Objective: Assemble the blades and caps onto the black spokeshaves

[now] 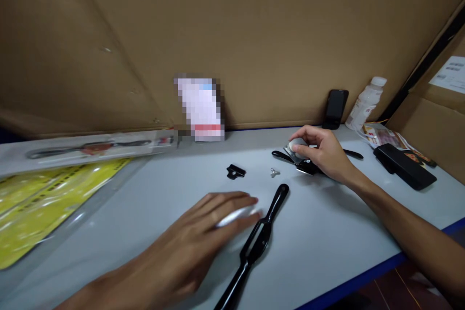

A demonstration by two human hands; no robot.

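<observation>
Here the right hand [323, 152] closes its fingers over a small tool assembly [301, 157] far across the table [327, 232], seemingly mid-assembly. The left hand [203, 232] lies flat and open, holding nothing, just beside a black handle [259, 240]. A wing nut [275, 172] and clip [236, 171] lie between them, loose. The bottle [365, 104] stands capped; contents unclear.
</observation>
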